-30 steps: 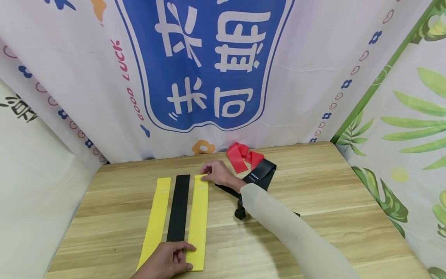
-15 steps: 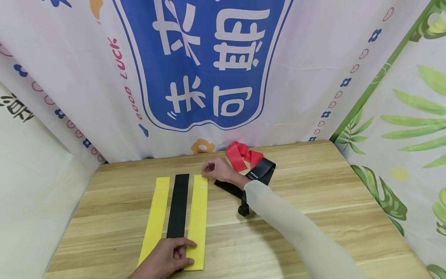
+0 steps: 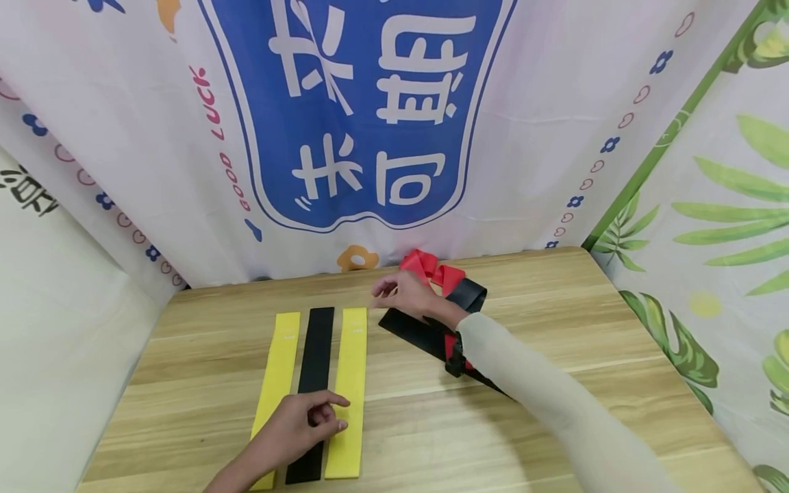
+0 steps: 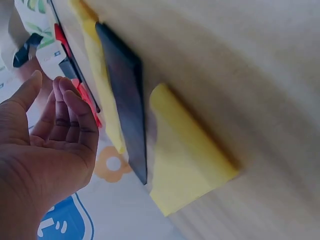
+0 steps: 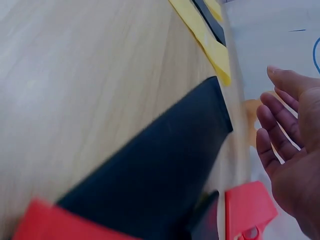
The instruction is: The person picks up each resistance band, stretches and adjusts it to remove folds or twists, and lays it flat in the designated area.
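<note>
Three flat resistance bands lie side by side on the table: a left yellow band (image 3: pixel 279 363), a middle black band (image 3: pixel 316 349) and a right yellow band (image 3: pixel 350 363). Over their near halves hovers my left hand (image 3: pixel 302 424), fingers loosely curled, holding nothing. In the left wrist view that hand (image 4: pixel 55 135) is apart from the bands. My right hand (image 3: pixel 403 293) is raised to the right of the right yellow band's far end, above a loose black band (image 3: pixel 409 332). The right wrist view shows its relaxed fingers with nothing between them.
Red bands (image 3: pixel 450 277) lie crumpled at the table's back edge, beside the loose black band. More red shows under the right wrist, partly hidden by the arm. A printed curtain (image 3: pixel 524 171) hangs directly behind the wooden table (image 3: pixel 604 329).
My right hand has let go of the right yellow band's far end and moved right. My left hand has lifted off that band's near end and shifted slightly away from me.
</note>
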The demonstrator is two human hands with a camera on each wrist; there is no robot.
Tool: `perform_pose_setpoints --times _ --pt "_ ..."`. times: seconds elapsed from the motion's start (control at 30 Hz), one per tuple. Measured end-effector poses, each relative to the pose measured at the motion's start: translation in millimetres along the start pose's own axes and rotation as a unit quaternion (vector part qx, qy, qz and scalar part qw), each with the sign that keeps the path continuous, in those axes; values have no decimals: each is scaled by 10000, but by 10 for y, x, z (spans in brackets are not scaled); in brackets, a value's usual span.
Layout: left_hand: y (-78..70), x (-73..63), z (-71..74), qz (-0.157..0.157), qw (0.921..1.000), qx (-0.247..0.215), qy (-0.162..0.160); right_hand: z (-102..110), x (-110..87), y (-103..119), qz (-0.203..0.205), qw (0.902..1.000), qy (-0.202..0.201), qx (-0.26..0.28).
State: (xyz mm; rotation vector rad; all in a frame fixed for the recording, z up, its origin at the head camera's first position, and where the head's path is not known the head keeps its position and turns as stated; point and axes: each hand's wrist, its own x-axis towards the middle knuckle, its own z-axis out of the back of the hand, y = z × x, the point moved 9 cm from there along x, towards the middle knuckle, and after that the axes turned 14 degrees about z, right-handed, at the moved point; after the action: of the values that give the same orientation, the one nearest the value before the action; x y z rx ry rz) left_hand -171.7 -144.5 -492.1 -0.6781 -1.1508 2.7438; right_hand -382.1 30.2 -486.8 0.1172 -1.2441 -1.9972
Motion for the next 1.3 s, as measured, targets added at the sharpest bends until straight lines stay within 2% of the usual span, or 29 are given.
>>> perform_pose_setpoints --times 0.17,0.37,0.57,0.83,0.93,1.07,1.3 --pt "-98 71 79 -101 9998 86 -157 95 -65 44 134 9998 94 -95" --pt "-308 146 28 -371 9993 41 45 192 -175 37 -38 9995 261 -198" --pt "-535 198 -122 -696 9971 134 265 229 -254 -31 -185 9971 675 -307" --pt "-861 298 -445 -1106 9904 253 792 257 -316 -132 -125 9942 1054 -174" --pt "-985 315 -591 -1326 9852 503 962 269 -337 -156 -141 9929 1169 -150" --pt "-1143 306 -790 -1705 9736 1055 1094 287 -351 -182 -107 9910 1317 -201" --pt "-1412 228 -1163 -2547 9428 1667 1358 316 -331 -214 58 9880 1495 -392"
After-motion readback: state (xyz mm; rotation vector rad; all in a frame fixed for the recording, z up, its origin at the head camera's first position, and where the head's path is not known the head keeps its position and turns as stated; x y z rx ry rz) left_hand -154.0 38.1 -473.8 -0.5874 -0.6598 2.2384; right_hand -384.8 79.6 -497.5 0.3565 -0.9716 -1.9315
